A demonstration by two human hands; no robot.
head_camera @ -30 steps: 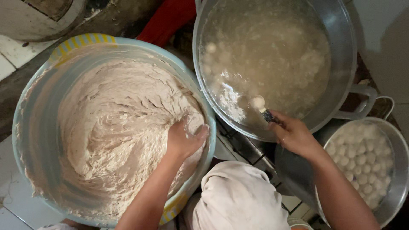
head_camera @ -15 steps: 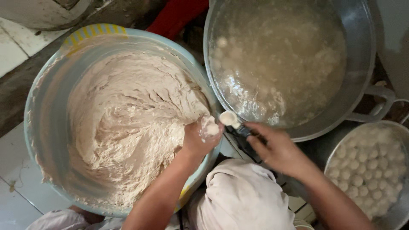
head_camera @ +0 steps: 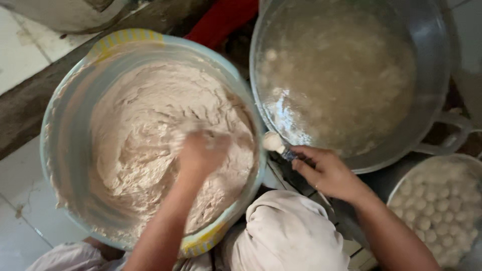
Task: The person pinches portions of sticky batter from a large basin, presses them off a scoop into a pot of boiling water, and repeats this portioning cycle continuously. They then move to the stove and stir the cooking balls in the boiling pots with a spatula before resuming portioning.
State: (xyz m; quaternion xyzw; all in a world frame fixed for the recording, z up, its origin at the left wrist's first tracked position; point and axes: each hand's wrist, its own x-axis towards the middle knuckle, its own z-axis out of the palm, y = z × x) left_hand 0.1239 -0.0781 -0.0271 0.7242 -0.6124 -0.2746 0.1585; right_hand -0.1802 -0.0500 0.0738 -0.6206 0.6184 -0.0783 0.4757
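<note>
The blue basin [head_camera: 60, 125] and the metal pot [head_camera: 432, 65] stand nearly rim to rim, leaving only a narrow gap where the right hand [head_camera: 326, 173] holds a spoon [head_camera: 276, 144]. The left hand [head_camera: 201, 155] sits inside the basin on the paste [head_camera: 150, 130]. A bowl of white balls [head_camera: 442, 206] blocks the lower right; a cloth-covered knee [head_camera: 286, 236] fills the near side.

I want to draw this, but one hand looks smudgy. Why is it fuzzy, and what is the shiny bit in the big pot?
In the head view, the left hand is smeared by motion blur in the dough; the right hand with its spoon looks sharper. Light glares off the cloudy water in the metal pot.
</note>
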